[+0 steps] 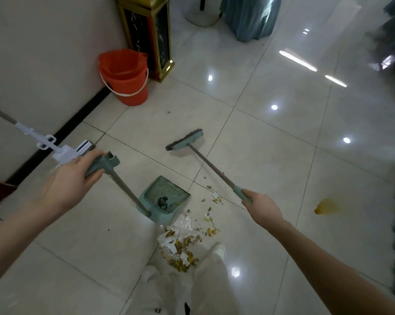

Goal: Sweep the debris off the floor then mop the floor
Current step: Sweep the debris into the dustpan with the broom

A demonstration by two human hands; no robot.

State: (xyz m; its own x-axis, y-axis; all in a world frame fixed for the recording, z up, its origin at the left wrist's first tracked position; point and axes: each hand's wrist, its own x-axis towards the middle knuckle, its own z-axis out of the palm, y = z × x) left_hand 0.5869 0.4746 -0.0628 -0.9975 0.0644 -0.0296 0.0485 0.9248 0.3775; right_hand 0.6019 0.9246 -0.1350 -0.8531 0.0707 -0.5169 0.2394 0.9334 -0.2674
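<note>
My left hand (67, 178) is wrapped around the teal plastic grip of the long-handled teal dustpan (163, 198), which stands on the glossy white tiled floor (271, 155). My right hand (261, 206) is clenched on the teal grip of the teal-headed broom (185, 140); its head lies beyond the dustpan, to the right. A pile of yellow-brown crumbs and white paper scraps (183, 244) lies just in front of the dustpan, touching its lip. White squeeze mop (55, 147) leans left of the dustpan; orange plastic bucket (125, 76) well beyond. Yellow stain (326, 206) far right.
</note>
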